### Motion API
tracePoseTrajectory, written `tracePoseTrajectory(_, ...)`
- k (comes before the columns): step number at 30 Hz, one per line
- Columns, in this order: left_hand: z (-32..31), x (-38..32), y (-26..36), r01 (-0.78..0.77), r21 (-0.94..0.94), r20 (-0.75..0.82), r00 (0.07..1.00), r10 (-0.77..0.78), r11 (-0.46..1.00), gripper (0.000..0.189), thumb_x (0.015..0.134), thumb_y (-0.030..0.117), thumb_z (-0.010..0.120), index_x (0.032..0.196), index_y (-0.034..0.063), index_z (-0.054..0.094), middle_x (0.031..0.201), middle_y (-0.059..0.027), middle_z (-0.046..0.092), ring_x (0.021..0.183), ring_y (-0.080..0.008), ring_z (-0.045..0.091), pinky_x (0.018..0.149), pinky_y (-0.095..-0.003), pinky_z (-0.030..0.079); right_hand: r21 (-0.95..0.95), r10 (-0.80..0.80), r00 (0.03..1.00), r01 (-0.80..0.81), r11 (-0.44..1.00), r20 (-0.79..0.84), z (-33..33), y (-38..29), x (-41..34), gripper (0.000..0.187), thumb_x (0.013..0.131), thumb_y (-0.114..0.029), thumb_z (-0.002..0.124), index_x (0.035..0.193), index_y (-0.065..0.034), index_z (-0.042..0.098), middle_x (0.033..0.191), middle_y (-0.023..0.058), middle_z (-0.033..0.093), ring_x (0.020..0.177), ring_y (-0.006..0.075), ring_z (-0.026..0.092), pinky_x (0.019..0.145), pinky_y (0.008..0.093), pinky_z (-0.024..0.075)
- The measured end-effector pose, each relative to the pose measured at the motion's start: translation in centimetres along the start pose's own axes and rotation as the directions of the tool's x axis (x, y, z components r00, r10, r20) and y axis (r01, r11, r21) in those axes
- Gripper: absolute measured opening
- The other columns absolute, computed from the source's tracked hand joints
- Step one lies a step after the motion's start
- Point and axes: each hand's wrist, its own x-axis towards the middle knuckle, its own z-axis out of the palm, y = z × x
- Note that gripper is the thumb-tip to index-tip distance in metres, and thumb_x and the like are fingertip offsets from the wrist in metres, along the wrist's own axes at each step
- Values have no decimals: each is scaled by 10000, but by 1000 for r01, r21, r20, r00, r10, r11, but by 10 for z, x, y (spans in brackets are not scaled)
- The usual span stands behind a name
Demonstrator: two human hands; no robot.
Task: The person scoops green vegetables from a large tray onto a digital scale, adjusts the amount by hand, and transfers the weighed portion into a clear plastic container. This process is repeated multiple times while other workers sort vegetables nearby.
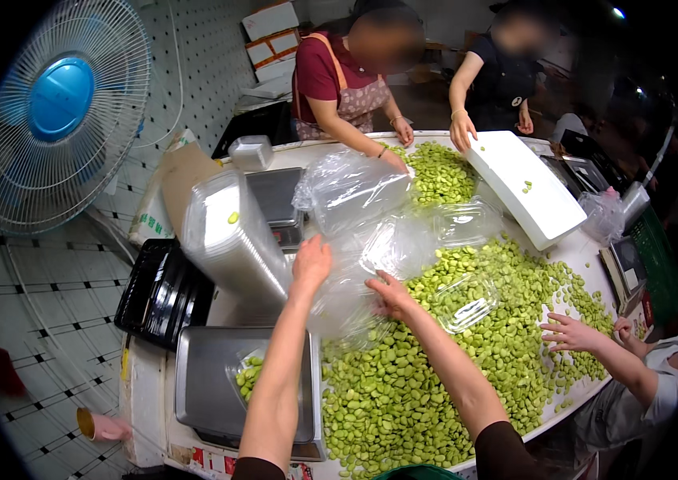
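Note:
My left hand [313, 264] is at the left side of a crumpled clear plastic bag [339, 300], beside a tall stack of clear plastic trays [237, 234]. Whether its fingers grip the film I cannot tell. My right hand [391, 295] is at the bag's right side with fingers apart; the lower fingertips are partly hidden by film. Below and to the right spreads a large heap of shelled green broad beans [399, 396]. A clear plastic tray [465, 303] lies on the heap. Left of my left forearm, another tray holding beans [249, 375] rests on a metal weighing scale [207, 384].
Across the table [579, 384], one person [339, 84] touches beans and another [483, 78] holds a tilted white foam box [525, 186]. A child's hand [573, 333] reaches in from the right. A fan [63, 102] and black crates [162, 294] stand left.

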Motion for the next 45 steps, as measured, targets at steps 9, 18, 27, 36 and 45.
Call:
tracePoseTrajectory(9, 42, 60, -13, 22, 368, 421, 888, -187, 930, 570, 887, 483, 442, 1293, 87, 502, 1345, -177, 465, 1246, -315, 450, 1020, -585, 266, -25, -11, 994, 8, 1000, -112, 4, 9, 6, 906, 747, -262, 758, 1464, -116, 224, 1307, 182, 467, 1053, 265, 541, 739, 401, 514)
tracePoseTrajectory(18, 46, 45, -9, 44, 187, 347, 932, -108, 981, 620, 819, 575, 493, 1182, 77, 565, 1223, -174, 543, 1170, -336, 508, 964, -557, 342, 106, -196, 971, 211, 972, -135, 19, 27, 2, 796, 731, -287, 741, 1405, -75, 374, 1136, 143, 597, 855, 176, 618, 770, 310, 507)
tracePoseTrajectory(27, -10, 23, 82, -246, -25, 289, 926, 243, 969, 533, 876, 506, 495, 988, 2, 623, 941, -211, 626, 895, -356, 590, 802, -408, 432, -45, -426, 894, 424, 904, -140, -47, -5, -74, 634, 776, -205, 691, 1355, -85, 463, 1304, 148, 520, 1010, 200, 601, 882, 337, 503)
tracePoseTrajectory(36, 19, -23, 288, -450, -469, 342, 701, 626, 760, 507, 902, 405, 524, 1153, -34, 569, 1143, -214, 597, 1087, -326, 561, 936, -368, 418, 294, -375, 824, 517, 804, -424, -203, 7, -200, 719, 801, -224, 702, 1421, -131, 350, 1374, 110, 434, 1085, 220, 557, 830, 349, 550)
tracePoseTrajectory(45, 149, -92, 391, -429, -640, 431, 488, 759, 638, 564, 894, 428, 530, 1300, 39, 486, 1335, -180, 468, 1252, -291, 437, 1057, -411, 348, 544, -89, 621, 739, 396, -779, -346, 100, -191, 618, 830, -105, 686, 1382, -157, 413, 1202, 45, 531, 941, 182, 572, 731, 366, 555)
